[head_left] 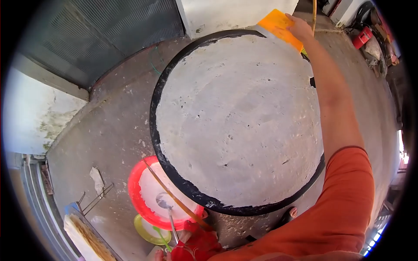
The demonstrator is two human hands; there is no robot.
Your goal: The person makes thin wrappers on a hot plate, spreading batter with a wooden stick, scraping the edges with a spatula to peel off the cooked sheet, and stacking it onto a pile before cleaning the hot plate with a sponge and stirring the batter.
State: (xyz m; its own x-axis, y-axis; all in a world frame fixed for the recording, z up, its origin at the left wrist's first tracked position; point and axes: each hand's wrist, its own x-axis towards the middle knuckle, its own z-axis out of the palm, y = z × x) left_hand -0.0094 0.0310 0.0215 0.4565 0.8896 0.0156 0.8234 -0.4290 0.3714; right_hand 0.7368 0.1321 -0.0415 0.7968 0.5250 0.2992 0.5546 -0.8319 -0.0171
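Observation:
My right hand (pixel 300 28) reaches to the far edge of a large round black griddle (pixel 157 108) and grips a flat orange scraper (pixel 275 25). A thin, whitish layer of batter (pixel 235 117) covers nearly all of the griddle, with small holes and specks in it. Below left stands a red basin (pixel 136 185) of white batter, with a metal ladle (pixel 171 217) in it and a thin wooden stick (pixel 170 191) lying across. At the bottom edge, a bit of skin beside red cloth may be my left hand (pixel 160 255); its fingers are mostly cut off.
A yellow-green bowl (pixel 140 226) with a green-handled utensil (pixel 162 237) sits by the basin. A wire rack (pixel 98 198) lies at lower left near a board (pixel 89 237). White walls and a grey metal door (pixel 104 35) stand behind; a red container (pixel 362 38) is at upper right.

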